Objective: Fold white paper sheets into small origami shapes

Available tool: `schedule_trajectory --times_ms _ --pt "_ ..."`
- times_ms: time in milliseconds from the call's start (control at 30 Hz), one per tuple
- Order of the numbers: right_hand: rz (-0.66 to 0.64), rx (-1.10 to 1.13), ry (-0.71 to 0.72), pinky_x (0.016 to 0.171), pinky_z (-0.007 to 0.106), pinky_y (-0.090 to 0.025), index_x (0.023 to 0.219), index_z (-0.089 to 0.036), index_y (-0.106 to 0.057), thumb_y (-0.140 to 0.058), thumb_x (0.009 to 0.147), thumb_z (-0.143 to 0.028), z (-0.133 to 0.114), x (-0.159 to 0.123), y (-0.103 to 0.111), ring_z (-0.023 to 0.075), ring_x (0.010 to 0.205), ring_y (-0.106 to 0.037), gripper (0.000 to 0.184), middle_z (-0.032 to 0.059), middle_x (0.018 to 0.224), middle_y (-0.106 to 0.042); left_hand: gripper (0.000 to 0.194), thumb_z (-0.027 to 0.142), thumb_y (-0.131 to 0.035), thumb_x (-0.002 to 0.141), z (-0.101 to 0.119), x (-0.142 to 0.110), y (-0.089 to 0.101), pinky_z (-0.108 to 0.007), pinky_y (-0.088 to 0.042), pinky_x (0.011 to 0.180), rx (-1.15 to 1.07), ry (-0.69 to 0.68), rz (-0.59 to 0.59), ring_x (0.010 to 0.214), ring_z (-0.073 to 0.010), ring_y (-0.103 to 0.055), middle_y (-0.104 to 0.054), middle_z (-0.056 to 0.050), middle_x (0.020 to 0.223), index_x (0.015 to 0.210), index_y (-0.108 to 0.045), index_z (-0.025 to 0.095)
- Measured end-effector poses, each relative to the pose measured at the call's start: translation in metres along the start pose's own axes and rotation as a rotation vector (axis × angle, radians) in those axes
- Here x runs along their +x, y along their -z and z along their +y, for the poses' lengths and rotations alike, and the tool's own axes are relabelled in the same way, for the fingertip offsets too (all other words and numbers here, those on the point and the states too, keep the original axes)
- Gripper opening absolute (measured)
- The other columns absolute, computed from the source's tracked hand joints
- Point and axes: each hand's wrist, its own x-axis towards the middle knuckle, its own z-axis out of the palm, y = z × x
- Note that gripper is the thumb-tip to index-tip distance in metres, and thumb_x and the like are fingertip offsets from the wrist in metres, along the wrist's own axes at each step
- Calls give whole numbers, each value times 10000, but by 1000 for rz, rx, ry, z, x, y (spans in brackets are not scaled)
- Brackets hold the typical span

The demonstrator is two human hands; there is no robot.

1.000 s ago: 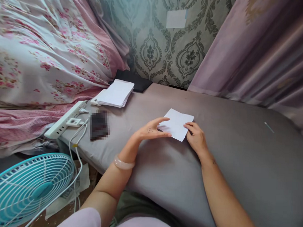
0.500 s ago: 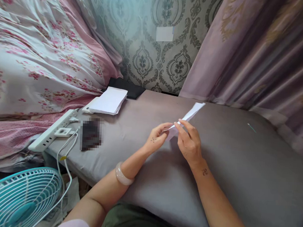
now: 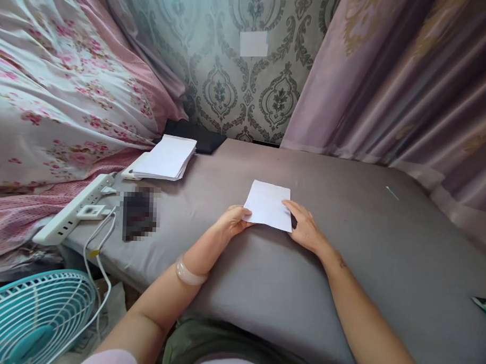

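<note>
A white sheet of paper (image 3: 268, 205) is held between my two hands above the grey bed surface, its broad face turned up toward me. My left hand (image 3: 234, 221) pinches its lower left corner, thumb on top and fingers underneath. On the right edge, my right hand (image 3: 303, 225) grips the paper with the thumb over it and the other fingers partly hidden behind. A pale bangle (image 3: 189, 271) circles my left forearm. Farther left lies a stack of white paper (image 3: 167, 157), apart from both hands.
A white power strip (image 3: 76, 210) with plugs and cables runs along the left edge, beside a pixelated dark object (image 3: 139, 214). A blue fan (image 3: 34, 318) stands lower left. Behind the paper stack is a black item (image 3: 204, 139). A thin white stick (image 3: 392, 193) lies at right.
The paper was tilted nearly edge-on and now lies flatter, its whole face showing. My hands have moved apart to its two sides. The view has shifted slightly right.
</note>
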Motion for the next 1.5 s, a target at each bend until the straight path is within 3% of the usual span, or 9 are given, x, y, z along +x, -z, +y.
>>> schedule_trajectory --times_ms 100,200,300,467,733,1000,1233,1367,1500 --pt "-28 -30 13 966 483 -406 1300 -203 -518 -519 746 -108 2 5 -7 279 1197 -492 562 114 1304 -558 187 261 -529 849 5 1 6 -391 -583 793 77 12 -30 833 -206 -682 -681 -79 847 997 -579 158" --pt "-15 -28 4 931 460 -422 1164 -210 -621 -507 766 -104 6 7 -10 264 1127 -523 428 104 1231 -599 399 466 -429 900 16 5 20 -370 -565 714 237 -28 14 786 -224 -673 -659 -113 809 1061 -543 120" --pt "0 43 -44 927 433 -428 1056 -212 -667 -476 850 -201 4 5 -7 243 1061 -550 281 91 1158 -631 349 335 -445 887 25 4 38 -332 -537 760 598 -296 189 833 -184 -629 -636 -105 962 1167 -516 139" --pt "-16 212 -207 939 399 -438 1117 -206 -651 -470 873 -319 -8 0 3 244 1074 -563 324 93 1172 -638 404 249 -626 743 26 -4 46 -367 -437 954 1070 -535 2 1068 -216 -492 -513 -74 1197 1147 -622 248" --pt "55 91 -381 902 373 -430 647 -180 -667 -457 871 -428 -5 8 -6 245 1020 -559 394 117 1067 -636 383 445 -643 770 16 22 20 -381 -347 1021 1120 -473 290 1122 -260 -452 -527 -97 1109 1084 -671 227" --pt "151 -182 -515 763 371 -426 572 -209 -528 -484 844 -535 -12 10 -14 253 903 -501 427 107 916 -568 232 397 -609 790 11 34 11 -421 -300 1032 1221 -449 411 1202 -311 -416 -504 -112 1209 901 -717 225" --pt "196 -207 -499 808 386 -434 638 -202 -540 -547 837 -433 -7 7 -18 256 879 -507 305 101 898 -564 187 342 -597 795 2 38 10 -444 -337 995 1285 -519 443 1149 -307 -445 -522 -118 1162 878 -681 196" --pt "237 -190 -439 846 403 -452 887 -162 -618 -586 820 -347 -4 4 -18 274 927 -526 199 129 972 -575 357 247 -519 850 -2 37 11 -462 -390 949 1401 -734 375 1122 -304 -474 -528 -152 1206 1195 -567 168" --pt "197 -139 -214 919 385 -443 1124 -168 -613 -477 876 -199 -6 6 -19 254 1026 -522 285 129 1152 -579 381 133 -376 899 -6 37 4 -449 -331 1068 1527 -1047 -4 1302 -275 -384 -492 -136 1361 1244 -537 151"
